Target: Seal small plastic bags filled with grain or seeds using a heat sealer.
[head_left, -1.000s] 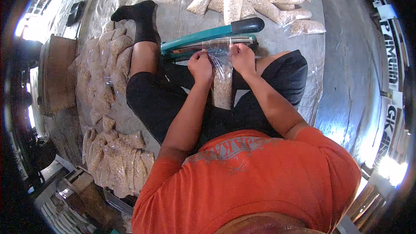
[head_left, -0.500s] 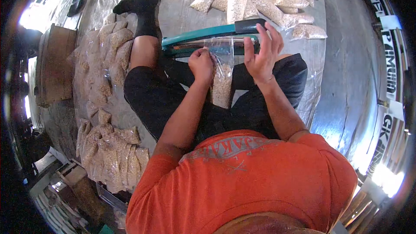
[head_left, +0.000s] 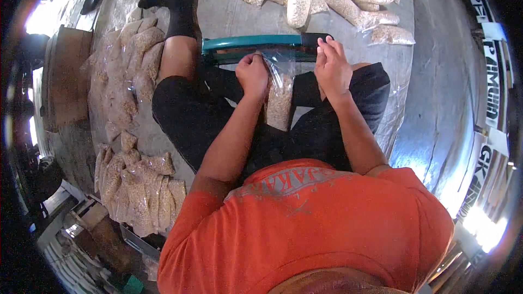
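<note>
I'd say we're at the sealing step: my left hand [head_left: 253,73] pinches the clear bag [head_left: 279,100] of grain at its neck, under the teal sealer arm [head_left: 256,42]. Right hand [head_left: 332,65] rests open on the handle, so pressing down seems next.

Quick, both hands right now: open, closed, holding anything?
Left hand: closed, pinching the clear bag near its top.
Right hand: open, fingers spread, resting by the sealer's black handle, gripping nothing.
</note>
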A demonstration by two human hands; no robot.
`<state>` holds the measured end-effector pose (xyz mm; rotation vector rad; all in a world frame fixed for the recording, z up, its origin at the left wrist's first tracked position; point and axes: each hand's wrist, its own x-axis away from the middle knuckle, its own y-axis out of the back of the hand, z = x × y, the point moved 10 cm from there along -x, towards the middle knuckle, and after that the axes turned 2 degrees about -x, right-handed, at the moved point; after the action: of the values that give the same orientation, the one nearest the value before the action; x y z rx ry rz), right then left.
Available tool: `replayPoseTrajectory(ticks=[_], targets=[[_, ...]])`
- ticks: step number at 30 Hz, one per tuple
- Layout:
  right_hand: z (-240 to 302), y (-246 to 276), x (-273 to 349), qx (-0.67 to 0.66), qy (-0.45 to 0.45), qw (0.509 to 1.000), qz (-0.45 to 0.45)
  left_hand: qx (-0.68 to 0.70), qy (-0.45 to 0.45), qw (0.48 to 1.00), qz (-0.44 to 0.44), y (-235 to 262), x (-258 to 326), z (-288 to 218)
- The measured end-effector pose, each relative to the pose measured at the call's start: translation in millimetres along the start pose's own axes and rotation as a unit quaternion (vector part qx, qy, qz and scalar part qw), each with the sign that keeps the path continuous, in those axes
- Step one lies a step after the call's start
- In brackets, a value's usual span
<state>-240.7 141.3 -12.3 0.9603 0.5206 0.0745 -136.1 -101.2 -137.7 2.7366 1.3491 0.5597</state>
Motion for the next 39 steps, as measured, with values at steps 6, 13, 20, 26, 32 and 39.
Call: replayPoseTrajectory(ticks=[6, 13, 20, 26, 32, 39], targets=[[2.6, -3.8, -0.6, 0.002, 0.009, 1.0, 0.009, 0.065, 0.048, 0.997, 0.007, -3.5, -6.1, 18.6], [0.2, -5.3, 1.0, 0.005, 0.014, 1.0, -0.003, 0.075, 0.064, 0.995, 0.023, -4.3, 5.2, 3.0], [4.3, -2.2, 1.1, 0.015, 0.02, 1.0, -0.006, 0.025, 0.04, 0.999, 0.009, -3.7, -3.4, 17.1], [3.8, -6.2, 3.3, 0.019, 0.023, 1.0, -0.002, 0.048, 0.052, 0.997, 0.004, -4.9, -8.7, 24.6], [2.6, -6.9, 4.0, 0.029, 0.036, 0.999, -0.004, 0.076, 0.054, 0.996, 0.017, -7.1, -5.6, 19.0], [5.4, -7.6, 4.4, 0.009, 0.025, 1.0, 0.008, 0.064, 0.051, 0.997, 0.007, -4.7, -9.8, 27.8]])
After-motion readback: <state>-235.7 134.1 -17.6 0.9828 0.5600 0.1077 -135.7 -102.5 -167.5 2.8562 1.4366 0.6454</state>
